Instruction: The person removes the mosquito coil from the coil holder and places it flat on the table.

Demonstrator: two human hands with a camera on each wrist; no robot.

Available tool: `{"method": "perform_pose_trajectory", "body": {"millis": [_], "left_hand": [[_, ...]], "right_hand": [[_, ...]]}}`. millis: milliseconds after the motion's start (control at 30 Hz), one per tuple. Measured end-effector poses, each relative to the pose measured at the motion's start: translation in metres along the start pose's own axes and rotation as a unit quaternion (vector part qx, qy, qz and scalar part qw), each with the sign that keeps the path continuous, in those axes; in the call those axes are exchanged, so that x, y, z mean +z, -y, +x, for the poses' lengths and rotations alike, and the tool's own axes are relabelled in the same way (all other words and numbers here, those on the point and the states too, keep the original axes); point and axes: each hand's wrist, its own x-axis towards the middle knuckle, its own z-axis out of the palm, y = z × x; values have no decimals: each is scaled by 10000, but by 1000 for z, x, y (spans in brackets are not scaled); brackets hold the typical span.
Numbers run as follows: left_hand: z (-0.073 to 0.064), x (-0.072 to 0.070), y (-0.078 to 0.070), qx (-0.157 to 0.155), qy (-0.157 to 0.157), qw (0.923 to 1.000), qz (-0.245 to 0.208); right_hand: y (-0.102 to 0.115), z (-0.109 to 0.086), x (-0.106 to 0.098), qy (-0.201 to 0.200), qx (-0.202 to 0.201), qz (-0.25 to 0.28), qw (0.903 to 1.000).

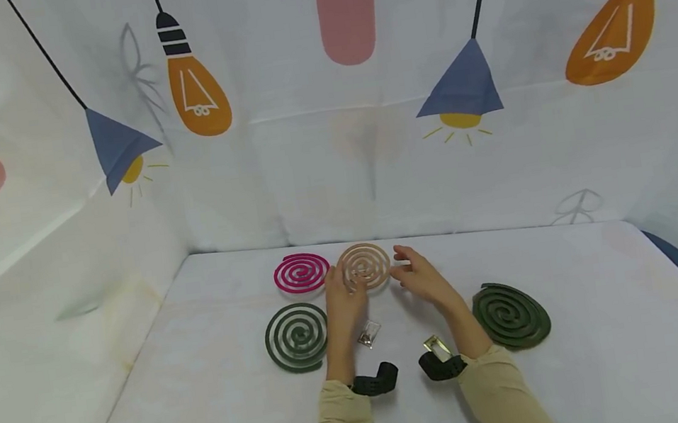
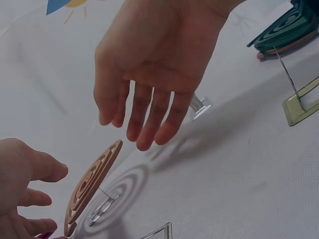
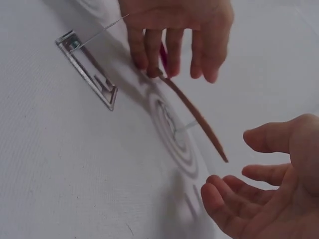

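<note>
A tan spiral mosquito coil (image 1: 363,246) sits tilted over a thin metal stand (image 2: 103,209), above the white table. My left hand (image 1: 346,307) is at its left side, fingers loosely extended. In the right wrist view, the left fingertips are at the upper end of the coil (image 3: 199,119); whether they touch cannot be told. To the right of the coil, my right hand (image 1: 421,278) is held apart from it, fingers spread and slightly bent, gripping nothing. From the left wrist, the coil (image 2: 92,184) appears between both hands.
A magenta coil (image 1: 301,274) is left of the tan one. One dark green coil (image 1: 299,334) lies beside the left forearm, another (image 1: 510,315) beside the right. A silver stand (image 1: 369,334) and a gold stand (image 1: 437,348) lie between and beneath the arms.
</note>
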Motion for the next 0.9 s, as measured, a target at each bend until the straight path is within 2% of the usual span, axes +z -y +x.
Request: {"method": "perform_pose_trajectory", "body": {"millis": [233, 367, 633, 900], "left_hand": [[4, -5, 0, 76, -116, 9998, -119], [5, -4, 1, 155, -314, 9988, -345], [6, -5, 0, 18, -608, 9964, -592], [5, -6, -1, 16, -957, 9881, -1202]], "right_hand": [[1, 9, 5, -41, 4, -127, 9999], [-1, 11, 8, -107, -3, -206, 9997], [-3, 13, 9, -267, 20, -368, 9990], [-4, 13, 10, -270, 79, -485, 9984]]}}
